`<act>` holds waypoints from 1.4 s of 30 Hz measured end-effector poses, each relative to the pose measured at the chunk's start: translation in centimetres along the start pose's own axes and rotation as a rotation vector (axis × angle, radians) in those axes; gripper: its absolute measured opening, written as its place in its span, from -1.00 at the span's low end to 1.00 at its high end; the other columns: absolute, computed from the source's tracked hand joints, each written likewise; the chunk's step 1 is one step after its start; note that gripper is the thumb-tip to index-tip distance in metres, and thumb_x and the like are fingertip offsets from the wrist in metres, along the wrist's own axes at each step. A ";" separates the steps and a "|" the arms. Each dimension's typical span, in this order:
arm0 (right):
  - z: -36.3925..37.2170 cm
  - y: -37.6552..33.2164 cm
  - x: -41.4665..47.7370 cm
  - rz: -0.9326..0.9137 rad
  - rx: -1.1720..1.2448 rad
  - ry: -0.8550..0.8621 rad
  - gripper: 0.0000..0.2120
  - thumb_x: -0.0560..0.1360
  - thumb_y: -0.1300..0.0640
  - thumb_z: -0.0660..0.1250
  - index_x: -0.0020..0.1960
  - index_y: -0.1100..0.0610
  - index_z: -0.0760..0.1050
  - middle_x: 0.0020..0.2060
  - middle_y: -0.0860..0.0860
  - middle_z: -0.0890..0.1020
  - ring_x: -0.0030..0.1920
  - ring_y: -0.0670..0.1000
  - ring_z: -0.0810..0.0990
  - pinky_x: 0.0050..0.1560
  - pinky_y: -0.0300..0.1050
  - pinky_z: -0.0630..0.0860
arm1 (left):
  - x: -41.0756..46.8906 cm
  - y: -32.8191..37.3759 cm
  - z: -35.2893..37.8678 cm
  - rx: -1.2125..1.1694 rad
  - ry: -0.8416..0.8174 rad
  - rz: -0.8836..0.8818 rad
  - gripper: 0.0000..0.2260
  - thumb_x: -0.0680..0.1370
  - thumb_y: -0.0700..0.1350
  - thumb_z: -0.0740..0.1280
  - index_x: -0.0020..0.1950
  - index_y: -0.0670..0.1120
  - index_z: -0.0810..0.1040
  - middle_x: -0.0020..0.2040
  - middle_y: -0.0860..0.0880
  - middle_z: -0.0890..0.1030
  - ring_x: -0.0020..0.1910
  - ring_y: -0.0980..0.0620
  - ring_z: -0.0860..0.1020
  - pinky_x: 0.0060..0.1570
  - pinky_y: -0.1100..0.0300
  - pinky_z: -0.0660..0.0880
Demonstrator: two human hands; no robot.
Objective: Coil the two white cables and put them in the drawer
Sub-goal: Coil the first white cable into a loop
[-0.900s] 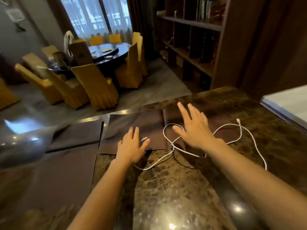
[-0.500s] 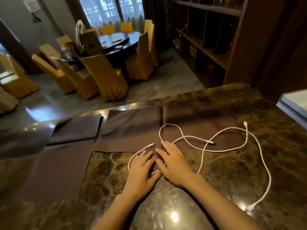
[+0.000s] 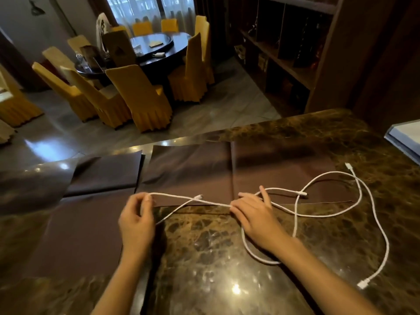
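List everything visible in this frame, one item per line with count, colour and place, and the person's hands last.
white cables: two, white, on the counter; one stretch taut between the hands, the rest looped to the right
brown cloths: four, dark brown, flat on the counter's far and left parts
marble counter: one, brown-veined, foreground
flat item: one, pale blue-white, counter's right edge, cut off by the frame
chairs: at least eight, yellow covers, around the round table
round table: one, dark, back left
shelf unit: one, dark wood, back right
window: one, pale curtains, top
left hand: pinches a cable
right hand: grips the same stretch
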State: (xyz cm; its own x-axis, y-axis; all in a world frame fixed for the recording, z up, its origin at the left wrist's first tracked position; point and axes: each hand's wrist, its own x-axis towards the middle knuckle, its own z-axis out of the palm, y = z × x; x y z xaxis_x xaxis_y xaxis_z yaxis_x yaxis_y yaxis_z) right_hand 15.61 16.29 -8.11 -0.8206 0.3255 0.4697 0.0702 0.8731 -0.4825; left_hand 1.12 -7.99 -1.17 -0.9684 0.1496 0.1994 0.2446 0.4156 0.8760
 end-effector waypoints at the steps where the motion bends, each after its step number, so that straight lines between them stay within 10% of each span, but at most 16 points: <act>1: -0.3 -0.3 0.5 -0.006 -0.006 0.015 -0.77 0.61 0.03 0.22 0.01 0.03 0.65 -0.07 -0.06 0.71 0.14 0.00 0.62 0.47 0.26 0.12 | 0.6 -0.2 -1.2 0.050 0.002 0.000 -0.87 0.65 -0.14 0.30 0.05 0.06 0.62 -0.04 -0.02 0.68 0.00 -0.11 0.65 0.06 -0.19 0.60; 9: -1.6 -9.1 6.3 -0.149 0.106 -0.063 -0.81 0.62 0.14 0.24 0.10 0.16 0.59 -0.14 0.09 0.62 -0.11 0.07 0.55 -0.04 -0.05 0.49 | -2.3 3.7 0.1 0.466 -0.175 0.629 -0.55 0.63 -0.06 0.26 0.53 -0.05 0.41 0.54 -0.11 0.41 0.57 -0.15 0.29 0.54 -0.25 0.13; 18: -2.3 -13.5 5.1 -0.206 0.096 -0.177 -0.85 0.67 0.11 0.25 0.10 0.11 0.59 -0.12 0.01 0.60 -0.11 0.01 0.50 -0.05 -0.17 0.42 | 0.1 0.6 -4.6 0.413 -0.141 0.729 -0.76 0.60 -0.05 0.27 0.09 -0.09 0.70 -0.03 0.00 0.67 0.04 0.01 0.59 0.42 -0.21 0.32; 24: -3.6 -12.4 3.9 -0.089 0.004 -0.059 -0.86 0.64 0.14 0.27 0.09 0.12 0.60 -0.14 0.03 0.62 -0.13 0.06 0.54 -0.08 -0.01 0.51 | 2.2 -2.7 -8.2 0.430 -0.073 0.469 -0.80 0.58 -0.09 0.36 0.15 -0.07 0.70 0.11 -0.04 0.68 0.14 -0.10 0.64 0.43 -0.26 0.29; 29: -2.9 -14.7 3.6 -0.090 0.012 -0.043 -0.87 0.64 0.15 0.28 0.08 0.11 0.60 -0.13 0.01 0.62 -0.13 0.02 0.52 -0.06 -0.12 0.48 | -2.5 1.0 -4.5 0.292 -0.245 0.695 -0.66 0.61 -0.02 0.27 0.35 -0.05 0.60 0.32 0.01 0.63 0.39 0.00 0.50 0.53 -0.25 0.16; 42: -5.4 -15.2 1.7 -0.029 0.006 0.017 -0.89 0.65 0.17 0.29 0.07 0.12 0.60 -0.16 -0.03 0.60 -0.15 -0.04 0.48 -0.04 -0.29 0.36 | 0.2 1.1 -6.4 0.354 -0.061 0.670 -0.79 0.56 -0.03 0.33 0.03 -0.09 0.72 -0.06 -0.02 0.63 -0.06 -0.06 0.58 0.15 0.05 0.28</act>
State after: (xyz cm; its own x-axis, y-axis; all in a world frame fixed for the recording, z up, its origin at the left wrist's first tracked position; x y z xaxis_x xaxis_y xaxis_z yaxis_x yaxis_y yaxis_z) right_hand 16.25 5.51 3.99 -0.8127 0.3057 0.4960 0.0428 0.8804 -0.4724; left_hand 0.89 -13.21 2.61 -0.6052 0.5163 0.6059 0.7905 0.4797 0.3808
